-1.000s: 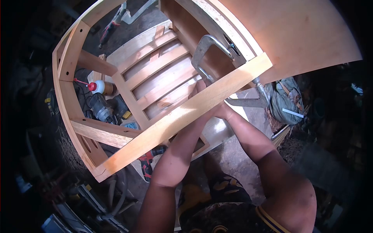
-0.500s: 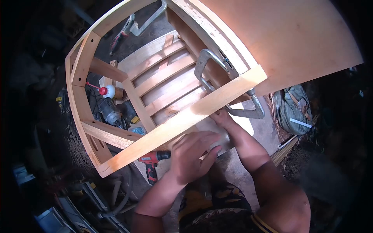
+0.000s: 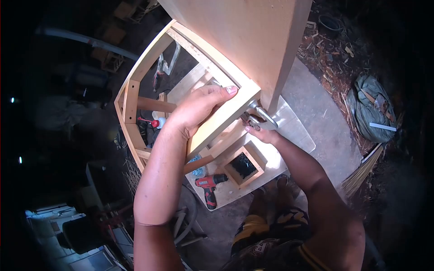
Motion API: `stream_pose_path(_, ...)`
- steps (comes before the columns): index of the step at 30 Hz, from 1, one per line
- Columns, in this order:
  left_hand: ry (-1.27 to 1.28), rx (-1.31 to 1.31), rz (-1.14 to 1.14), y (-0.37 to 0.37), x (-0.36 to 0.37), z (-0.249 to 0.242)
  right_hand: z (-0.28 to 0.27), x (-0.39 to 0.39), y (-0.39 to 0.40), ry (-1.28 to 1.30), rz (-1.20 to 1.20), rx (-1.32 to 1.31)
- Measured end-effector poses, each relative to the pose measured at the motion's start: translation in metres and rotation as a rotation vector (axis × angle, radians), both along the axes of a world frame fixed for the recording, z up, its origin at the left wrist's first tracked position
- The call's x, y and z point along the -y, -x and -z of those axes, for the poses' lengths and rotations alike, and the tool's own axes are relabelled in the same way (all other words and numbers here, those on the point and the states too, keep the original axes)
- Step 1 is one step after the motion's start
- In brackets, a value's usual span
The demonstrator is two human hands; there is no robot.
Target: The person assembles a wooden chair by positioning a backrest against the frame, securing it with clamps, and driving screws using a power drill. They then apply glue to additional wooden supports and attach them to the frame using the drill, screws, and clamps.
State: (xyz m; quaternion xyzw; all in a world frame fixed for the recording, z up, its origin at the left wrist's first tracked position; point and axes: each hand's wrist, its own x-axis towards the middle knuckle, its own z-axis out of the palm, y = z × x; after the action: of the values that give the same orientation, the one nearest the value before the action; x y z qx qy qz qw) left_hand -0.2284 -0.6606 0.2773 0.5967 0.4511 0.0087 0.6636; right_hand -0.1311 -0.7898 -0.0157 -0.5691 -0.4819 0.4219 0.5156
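My left hand is wrapped over the front rail of a curved wooden frame, its thumb on top near the corner. The fingers below the rail are partly hidden. Close to that corner, a metal C-clamp sticks out under the rail. My right hand reaches in beneath the corner with its fingers closed at the clamp's lower end. A wide wooden panel rises behind the frame's corner. Farther back, a second clamp hangs at the frame's far side.
On the board below are a red-and-black cordless drill, a wooden box of dark small pieces and a tub of bluish bits. A red-capped bottle stands under the frame. At right lie a green bag and a broom.
My left hand has moved from in front of the rail up onto it and taken hold. The view has shifted, bringing the box into sight. My right hand stays near the clamp.
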Motion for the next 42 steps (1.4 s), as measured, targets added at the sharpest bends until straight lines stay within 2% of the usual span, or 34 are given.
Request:
stream_pose_path(3, 0.114, 0.038, 0.003, -0.002, -0.003, 0.004, 0.020, -0.005, 0.004, -0.012, -0.038, -0.075)
stream_pose_path(7, 0.122, 0.063, 0.108, -0.001, -0.008, 0.007, 0.024, -0.004, 0.004, 0.010, -0.031, -0.103)
stream_pose_path(10, 0.158, 0.107, 0.093, -0.002, -0.003, 0.005, 0.029, -0.005, 0.003, 0.053, -0.048, -0.153)
stream_pose_path(14, 0.103, 0.106, 0.045, -0.003, 0.000, 0.009, 0.015, 0.000, -0.003, 0.088, -0.080, -0.142)
stream_pose_path(15, 0.143, 0.121, 0.098, -0.002, -0.005, 0.012, 0.015, 0.000, -0.005, 0.078, -0.083, -0.120)
stream_pose_path(19, 0.083, 0.141, 0.034, -0.002, 0.004, 0.012, 0.000, 0.004, -0.009, 0.057, -0.072, -0.094)
stream_pose_path(27, 0.160, 0.160, 0.012, -0.002, 0.005, 0.013, 0.013, -0.002, -0.002, -0.029, 0.018, 0.029)
stream_pose_path(33, 0.129, 0.120, -0.063, -0.003, 0.006, 0.013, 0.019, -0.004, -0.007, -0.001, -0.046, 0.027)
stream_pose_path(37, 0.203, 0.109, -0.055, -0.002, 0.001, 0.012, 0.008, 0.000, -0.014, 0.128, -0.146, 0.041)
stream_pose_path(40, 0.229, 0.112, -0.147, -0.003, 0.005, 0.012, 0.022, -0.003, -0.009, 0.034, -0.067, 0.024)
stream_pose_path(42, 0.209, 0.130, -0.125, -0.003, 0.006, 0.011, 0.017, -0.003, -0.011, 0.053, -0.140, -0.033)
